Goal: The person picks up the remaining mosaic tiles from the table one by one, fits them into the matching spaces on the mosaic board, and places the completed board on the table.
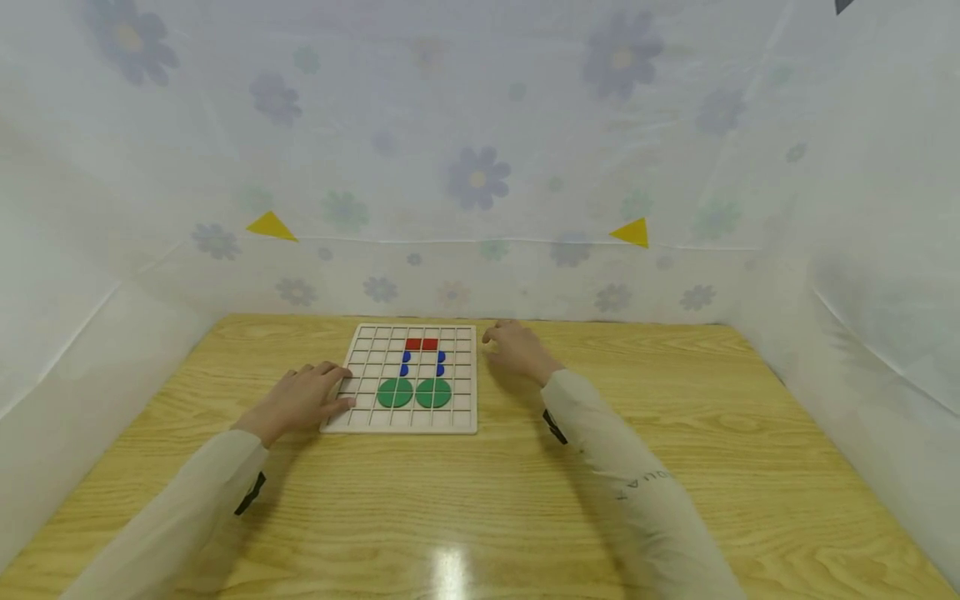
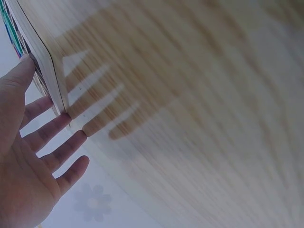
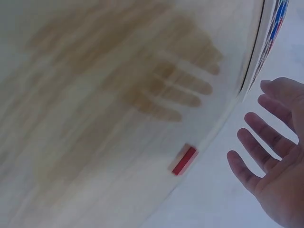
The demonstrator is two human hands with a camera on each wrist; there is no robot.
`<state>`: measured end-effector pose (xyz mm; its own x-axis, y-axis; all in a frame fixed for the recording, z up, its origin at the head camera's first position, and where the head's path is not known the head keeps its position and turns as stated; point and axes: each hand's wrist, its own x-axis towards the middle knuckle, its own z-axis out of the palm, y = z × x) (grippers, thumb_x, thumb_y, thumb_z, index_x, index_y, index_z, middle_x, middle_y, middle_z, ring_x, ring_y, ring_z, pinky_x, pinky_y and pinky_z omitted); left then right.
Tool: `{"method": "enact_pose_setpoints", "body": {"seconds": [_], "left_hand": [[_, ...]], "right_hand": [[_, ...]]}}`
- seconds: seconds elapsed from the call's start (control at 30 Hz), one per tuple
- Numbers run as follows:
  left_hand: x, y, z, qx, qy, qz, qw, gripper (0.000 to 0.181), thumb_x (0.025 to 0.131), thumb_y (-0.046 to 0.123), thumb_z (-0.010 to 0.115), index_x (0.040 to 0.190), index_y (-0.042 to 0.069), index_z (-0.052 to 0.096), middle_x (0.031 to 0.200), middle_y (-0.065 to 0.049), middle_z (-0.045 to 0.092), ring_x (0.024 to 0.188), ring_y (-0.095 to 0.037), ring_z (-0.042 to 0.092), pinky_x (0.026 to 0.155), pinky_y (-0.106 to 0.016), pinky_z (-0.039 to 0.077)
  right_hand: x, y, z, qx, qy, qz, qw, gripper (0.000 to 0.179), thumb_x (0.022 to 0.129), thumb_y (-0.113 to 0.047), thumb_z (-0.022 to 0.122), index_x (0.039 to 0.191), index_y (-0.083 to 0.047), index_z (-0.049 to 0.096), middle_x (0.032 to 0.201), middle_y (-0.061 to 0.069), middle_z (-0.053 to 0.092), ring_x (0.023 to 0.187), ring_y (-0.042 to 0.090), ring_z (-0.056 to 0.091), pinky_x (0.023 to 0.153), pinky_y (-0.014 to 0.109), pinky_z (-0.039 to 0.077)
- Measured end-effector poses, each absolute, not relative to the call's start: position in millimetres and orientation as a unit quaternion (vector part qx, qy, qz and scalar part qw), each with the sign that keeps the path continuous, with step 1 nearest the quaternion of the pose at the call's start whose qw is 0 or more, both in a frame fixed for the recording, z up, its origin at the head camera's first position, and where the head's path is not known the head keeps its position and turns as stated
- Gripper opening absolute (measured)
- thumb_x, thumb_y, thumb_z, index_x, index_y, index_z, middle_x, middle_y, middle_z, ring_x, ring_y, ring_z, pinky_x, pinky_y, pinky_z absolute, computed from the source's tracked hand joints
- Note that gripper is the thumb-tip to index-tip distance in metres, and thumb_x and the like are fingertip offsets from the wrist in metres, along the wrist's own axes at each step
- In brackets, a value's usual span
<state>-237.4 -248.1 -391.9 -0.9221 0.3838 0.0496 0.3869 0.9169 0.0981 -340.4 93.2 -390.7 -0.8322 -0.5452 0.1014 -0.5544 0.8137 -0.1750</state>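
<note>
A white square grid board [image 1: 461, 417] lies flat on the table, left of centre. Two red squares [image 1: 430, 344] sit in its upper part, with several small blue half-round pieces [image 1: 441, 357] below them. Two green discs [image 1: 433, 392] lie side by side lower down. My left hand [image 1: 303, 398] rests at the board's left edge, its fingers spread along the rim and the thumb over the frame. Just off the board's upper right corner, my right hand [image 1: 517, 350] hovers low with relaxed fingers and nothing in them. A small red block [image 3: 184, 160] lies on the table beyond it, hidden in the head view.
The wooden table [image 1: 675, 467] stretches out to the front and right of the board. Flower-patterned white sheeting [image 1: 480, 275] walls off the back and both sides. A yellow triangle on the left [image 1: 272, 227] and another yellow triangle [image 1: 633, 232] are on the back sheet.
</note>
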Motion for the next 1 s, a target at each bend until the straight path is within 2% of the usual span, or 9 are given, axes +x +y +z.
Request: {"method": "enact_pose_setpoints", "body": {"seconds": [0.27,0.5,1.0], "left_hand": [[-238,-248,-390,-0.198,-0.979,-0.046,0.017,0.05,0.089,0.04,0.056,0.124,0.006,0.053,0.125,-0.02,0.052,0.108,-0.045,0.051,0.085,-0.063,0.039],[-237,-248,-389,-0.2,-0.979,-0.047,0.016,0.05,0.089,0.041,0.056,0.125,0.006,0.052,0.126,-0.02,0.052,0.108,-0.045,0.051,0.085,-0.063,0.039],[-238,-249,-390,-0.202,-0.978,-0.049,0.019,0.05,0.088,0.04,0.057,0.124,0.005,0.053,0.125,-0.021,0.053,0.107,-0.045,0.051,0.084,-0.063,0.039]], "right_hand": [[-342,124,-390,0.267,-0.956,0.118,0.022,0.027,0.088,-0.018,0.061,0.111,-0.004,0.063,0.111,0.014,0.06,0.094,0.029,0.058,0.077,0.041,0.05],[-344,148,-393,0.252,-0.961,0.109,0.021,0.031,0.085,-0.02,0.065,0.111,-0.004,0.062,0.113,0.015,0.058,0.104,0.032,0.054,0.084,0.045,0.048],[-342,170,-395,0.22,-0.968,0.124,-0.002,0.033,0.085,-0.022,0.065,0.113,-0.005,0.061,0.115,0.015,0.056,0.106,0.034,0.049,0.086,0.049,0.044]]}}
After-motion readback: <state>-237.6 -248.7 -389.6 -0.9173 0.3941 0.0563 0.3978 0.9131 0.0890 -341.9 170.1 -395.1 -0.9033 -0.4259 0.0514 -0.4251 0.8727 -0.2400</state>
